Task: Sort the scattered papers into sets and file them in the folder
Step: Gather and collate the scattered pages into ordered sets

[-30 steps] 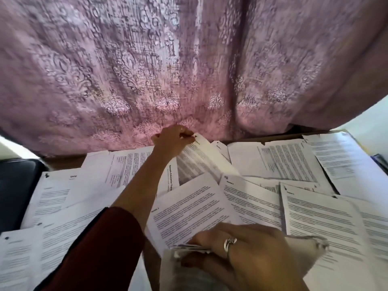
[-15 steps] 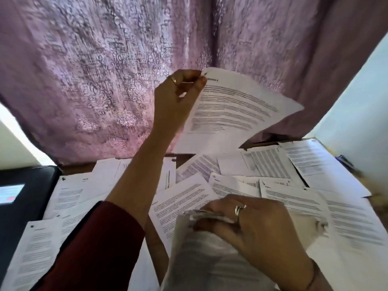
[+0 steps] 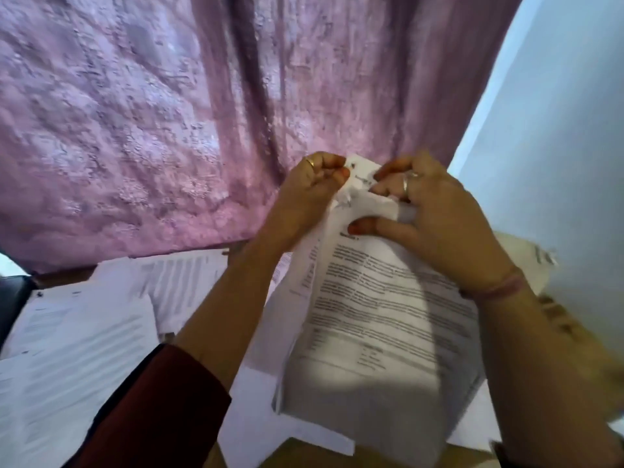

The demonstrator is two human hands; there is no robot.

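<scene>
The stack of papers I am building is lifted clear of the table, held up between both hands in front of the curtain; a second ago it sat low under the right hand alone, while the left hand was at the far edge of the table pinching a single sheet; half a second ago that sheet was in the air; now it has come to the stack's top left corner, so I judge one more page is joining the set. The left hand is curled tight, thumb and forefinger nipping the top corner of the sheet; the right hand grips the stack's top edge, thumb on the front, fingers folded narrow over the back. Loose sheets lie scattered on the table at left and behind, so sorting is far from done; no filing yet.

Hard to read: motion blur smears the print, so I cannot tell which set this page belongs to; the corner between the hands is crumpled and unclear; the folder is nowhere I can identify; a dark object at the left edge is cut off.
</scene>
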